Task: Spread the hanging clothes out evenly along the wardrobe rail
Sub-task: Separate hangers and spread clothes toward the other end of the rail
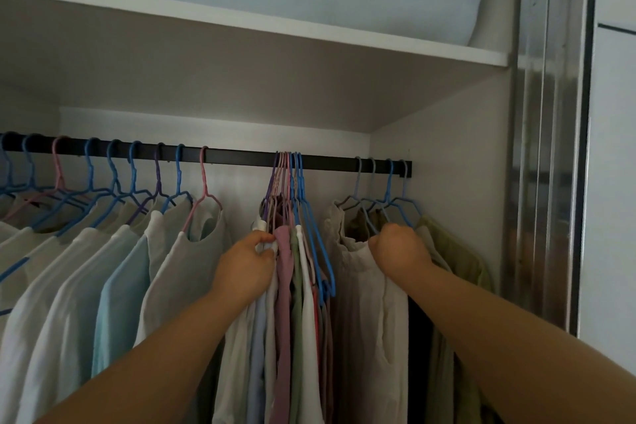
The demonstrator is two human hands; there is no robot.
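Head view: left hand pinches a white garment at the edge of the tight middle bunch of plastic hangers; right hand is fisted around the right group's blue hangers on the black rail. Tugging cloth could slip it off its hanger.

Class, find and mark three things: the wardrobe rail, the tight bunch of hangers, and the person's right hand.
wardrobe rail (241, 158): head view, bare stretch of bar.
bunch of hangers (288, 169): head view, crowded hooks.
right hand (399, 246): head view, back of fist.
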